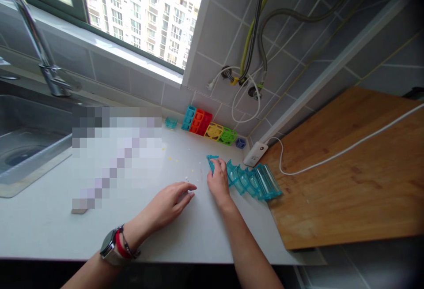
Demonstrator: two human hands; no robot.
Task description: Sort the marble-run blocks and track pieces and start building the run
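Observation:
My right hand [219, 184] is closed on a teal plastic piece [211, 162] at the middle of the white countertop; my fingers hide part of it. Just right of that hand, several clear teal curved plastic pieces [253, 181] lie in an overlapping row. My left hand [175, 200] hovers over or rests on the counter, fingers loosely apart, holding nothing. Tiny white bits [187, 178] lie near its fingertips. Along the wall stand blue, red, yellow and green plastic blocks [200, 122], with a small teal piece [171, 122] left of them and a dark blue one [240, 143] right.
A steel sink [36, 121] with a tap [54, 77] is on the left. A wooden board [347, 178] fills the right side, beside a white power strip [255, 154] with a cable. Hoses [261, 37] hang on the tiled wall. A blurred patch covers part of the counter.

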